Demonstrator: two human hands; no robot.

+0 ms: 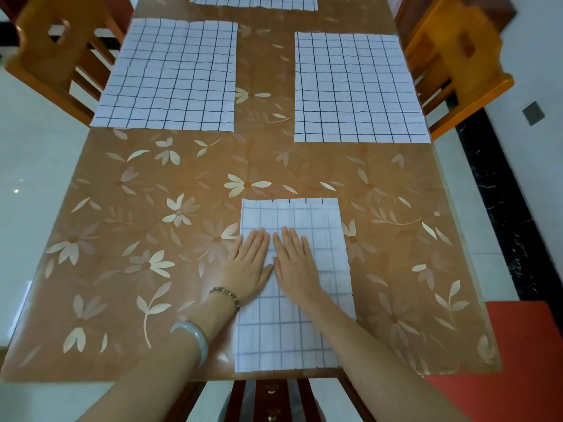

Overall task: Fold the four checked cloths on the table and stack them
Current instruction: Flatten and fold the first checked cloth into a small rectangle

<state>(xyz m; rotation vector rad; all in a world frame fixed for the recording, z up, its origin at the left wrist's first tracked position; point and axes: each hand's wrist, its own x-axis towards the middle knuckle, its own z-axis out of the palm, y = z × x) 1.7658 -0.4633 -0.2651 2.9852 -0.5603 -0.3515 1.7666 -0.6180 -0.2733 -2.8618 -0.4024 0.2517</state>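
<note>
— Where does the person have the hands?

— Both lie flat, palms down, side by side on the nearest cloth (316,336), a folded white piece with dark check lines at the near edge of the table (128,239). The left hand (248,263) rests on the cloth's left edge, partly over onto the flowered table cover; the right hand (297,264) sits wholly on the cloth. Fingers are stretched out and close together, gripping nothing.

— And the other cloths?

— Two lie spread open farther back: the left cloth (170,77) and the right cloth (356,86), well apart, with bare table between them. A fourth cloth (254,1) shows only as a strip at the top edge (most of it is cut off).

— Anything on the wrists?

— The left forearm wears a pale bangle (195,339) and, nearer the hand, a beaded bracelet (227,295).

— Around the table?

— A wooden chair (58,56) on the left, another chair (457,56) on the right.
</note>
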